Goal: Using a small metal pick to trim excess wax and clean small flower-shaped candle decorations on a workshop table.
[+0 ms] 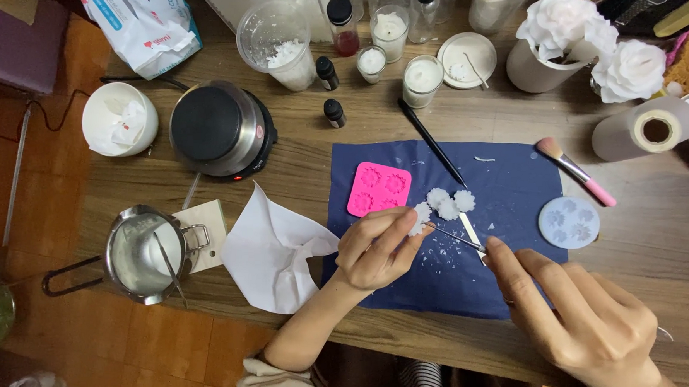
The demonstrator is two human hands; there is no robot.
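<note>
My left hand [374,248] pinches a small white wax flower [421,216] over a dark blue cloth [514,186]. In my right hand [578,315] is a thin metal tool [455,238], its tip touching that flower. Three more white wax flowers [450,202] lie just beyond it on the cloth, with white crumbs scattered around. A pink silicone flower mould [378,188] rests at the cloth's left edge. A round pale blue mould [569,222] sits at the cloth's right edge.
A small hotplate [219,129], a metal melting pot [142,255] with a stick in it, crumpled white paper [273,251], a white cup [119,118], a black stick [432,142], a pink brush [576,171], candle jars [422,79], small bottles, a paper roll [644,130] and white flowers [577,32] surround the cloth.
</note>
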